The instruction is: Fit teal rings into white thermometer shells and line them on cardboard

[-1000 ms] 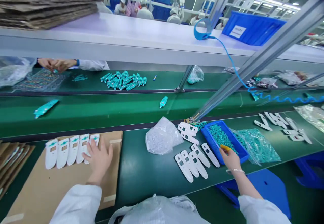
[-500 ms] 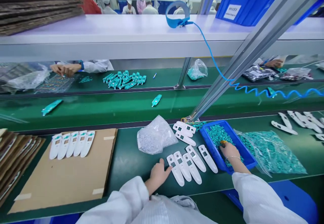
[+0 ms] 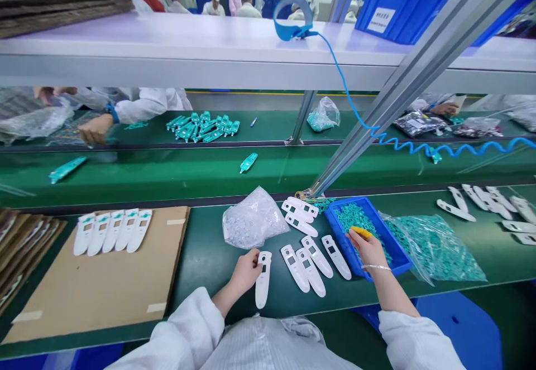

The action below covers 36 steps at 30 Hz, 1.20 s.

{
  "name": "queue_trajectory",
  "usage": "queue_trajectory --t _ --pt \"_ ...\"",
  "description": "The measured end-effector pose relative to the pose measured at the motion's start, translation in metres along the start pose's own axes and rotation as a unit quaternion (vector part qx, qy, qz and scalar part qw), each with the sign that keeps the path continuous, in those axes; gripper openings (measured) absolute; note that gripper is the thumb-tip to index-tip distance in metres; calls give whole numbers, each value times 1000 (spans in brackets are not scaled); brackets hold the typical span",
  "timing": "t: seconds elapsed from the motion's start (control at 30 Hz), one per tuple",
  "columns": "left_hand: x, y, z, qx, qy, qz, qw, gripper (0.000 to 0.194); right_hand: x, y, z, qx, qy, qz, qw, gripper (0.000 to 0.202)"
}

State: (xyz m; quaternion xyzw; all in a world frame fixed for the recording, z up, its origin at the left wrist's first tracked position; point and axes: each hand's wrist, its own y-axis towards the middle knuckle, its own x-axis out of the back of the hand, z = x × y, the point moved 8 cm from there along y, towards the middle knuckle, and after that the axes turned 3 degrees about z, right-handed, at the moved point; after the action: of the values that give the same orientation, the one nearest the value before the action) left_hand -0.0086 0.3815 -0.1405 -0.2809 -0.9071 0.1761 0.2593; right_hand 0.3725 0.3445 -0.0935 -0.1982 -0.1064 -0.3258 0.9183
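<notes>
Between its fingertips my left hand [image 3: 246, 272] grips the upper end of a white casing [image 3: 262, 282], which lies lengthwise near the table's front edge. My right hand [image 3: 369, 250] pinches a yellow tool [image 3: 362, 232] above the blue tray [image 3: 400, 260] of small teal parts [image 3: 355, 218]. Whether a teal part is at the tool's tip cannot be made out. Several more white casings [image 3: 310, 272] lie between my hands, with others behind them. A clear bag [image 3: 254, 219] of small clear pieces lies behind my left hand.
Cardboard [image 3: 125, 286] at left bears several white casings. A bag of teal parts [image 3: 444, 247] lies right of the tray. A slanted metal post [image 3: 368, 130] rises behind it. Beyond the green belt [image 3: 188, 172] another person's hand [image 3: 96, 129] rests near teal pieces.
My left hand has closed on one casing and moved it left, away from the others. My right hand has lifted from the teal parts with the yellow tool. The person opposite has moved their hands apart.
</notes>
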Motion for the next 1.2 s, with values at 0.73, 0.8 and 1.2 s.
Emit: queue_trajectory --t 0.73,0.8,1.2 --pt "131 -94 -61 -105 -333 -61 935 22 -254 -209 144 65 171 361 915 27" --pt "137 -99 -63 -121 -324 -75 935 22 -264 -220 149 95 157 364 913 27" --pt "158 -121 -68 -175 -266 -139 938 26 -289 -242 146 187 103 285 935 24"
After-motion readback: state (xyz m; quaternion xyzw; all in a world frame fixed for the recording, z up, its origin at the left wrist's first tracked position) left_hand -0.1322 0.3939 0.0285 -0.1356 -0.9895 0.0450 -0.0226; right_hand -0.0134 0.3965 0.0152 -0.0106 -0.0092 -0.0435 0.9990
